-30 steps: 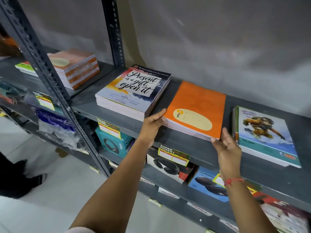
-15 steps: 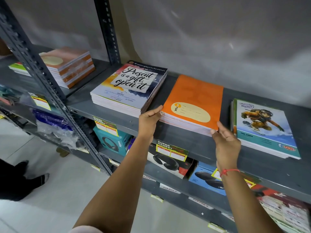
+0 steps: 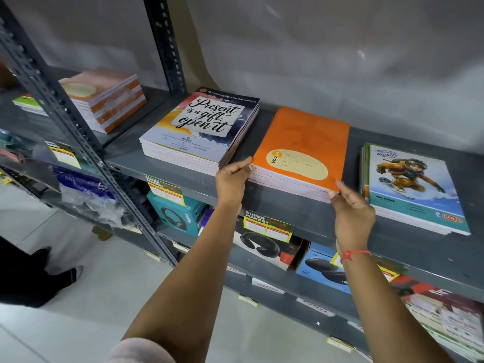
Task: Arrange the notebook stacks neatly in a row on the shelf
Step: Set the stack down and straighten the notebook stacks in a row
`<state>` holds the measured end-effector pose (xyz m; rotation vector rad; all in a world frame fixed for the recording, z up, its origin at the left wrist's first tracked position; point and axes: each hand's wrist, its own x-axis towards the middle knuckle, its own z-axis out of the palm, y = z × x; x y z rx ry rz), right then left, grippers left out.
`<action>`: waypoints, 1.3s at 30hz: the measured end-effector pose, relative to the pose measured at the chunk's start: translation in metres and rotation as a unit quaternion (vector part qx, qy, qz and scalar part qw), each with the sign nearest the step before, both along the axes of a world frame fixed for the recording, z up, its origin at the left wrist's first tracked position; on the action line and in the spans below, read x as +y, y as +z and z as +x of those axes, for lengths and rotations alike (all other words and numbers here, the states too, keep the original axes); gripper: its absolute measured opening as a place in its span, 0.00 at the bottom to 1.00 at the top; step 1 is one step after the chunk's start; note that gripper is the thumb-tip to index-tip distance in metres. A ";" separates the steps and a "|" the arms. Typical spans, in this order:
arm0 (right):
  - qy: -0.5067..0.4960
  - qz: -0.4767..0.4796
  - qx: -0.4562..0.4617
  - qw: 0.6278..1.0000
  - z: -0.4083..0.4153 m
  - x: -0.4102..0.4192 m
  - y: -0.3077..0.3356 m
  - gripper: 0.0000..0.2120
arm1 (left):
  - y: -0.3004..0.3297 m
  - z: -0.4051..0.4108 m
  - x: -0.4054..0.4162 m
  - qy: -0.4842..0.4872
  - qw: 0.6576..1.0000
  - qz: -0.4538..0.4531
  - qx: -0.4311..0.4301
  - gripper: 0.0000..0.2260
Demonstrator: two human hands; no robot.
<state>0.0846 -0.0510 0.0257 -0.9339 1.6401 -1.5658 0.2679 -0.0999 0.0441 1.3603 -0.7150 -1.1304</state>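
Observation:
Three notebook stacks lie on the grey metal shelf (image 3: 288,205). A stack with a "Present is a gift, open it" cover (image 3: 201,127) is on the left, an orange stack (image 3: 306,142) lies in the middle, a teal stack with a snowboarder picture (image 3: 411,184) on the right. My left hand (image 3: 231,179) grips the orange stack's near left corner, thumb on top. My right hand (image 3: 352,213) presses its fingertips against the stack's near right corner. The orange stack sits slightly skewed to the shelf edge.
Another orange-edged stack (image 3: 104,98) and a green notebook (image 3: 28,103) lie in the bay to the left, behind a slanted upright post (image 3: 78,132). Boxed headphones (image 3: 175,213) and price tags (image 3: 267,226) fill the lower shelf. A person's dark shoe (image 3: 60,273) is on the floor at left.
Both hands have closed in on the orange stack's near corners and nudged it. The view has shifted slightly closer to the shelf.

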 end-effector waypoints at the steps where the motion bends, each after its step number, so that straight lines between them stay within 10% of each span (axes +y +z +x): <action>1: 0.009 0.001 0.000 1.000 0.000 0.002 0.001 0.18 | 0.001 -0.001 0.002 0.008 1.000 0.001 -0.007 0.12; 5: 0.022 -0.009 0.011 1.000 -0.014 0.022 0.005 0.18 | 0.006 -0.024 0.030 0.069 0.970 -0.022 -0.232 0.13; 9: -0.134 -0.077 0.124 0.980 -0.051 0.046 0.009 0.12 | 0.004 -0.083 0.067 -0.073 0.914 -0.214 -0.338 0.16; 13: -0.250 -0.073 0.112 0.959 -0.109 0.061 0.014 0.16 | 0.007 -0.147 0.076 -0.216 0.910 -0.201 -0.292 0.16; 17: -0.156 0.054 0.050 0.985 -0.157 0.065 -0.002 0.27 | 0.004 -0.183 0.066 -0.277 0.939 -0.088 -0.184 0.19; 39: -0.094 0.033 0.091 0.991 -0.161 0.051 -0.004 0.22 | -0.014 -0.194 0.046 -0.200 0.978 -0.024 -0.053 0.18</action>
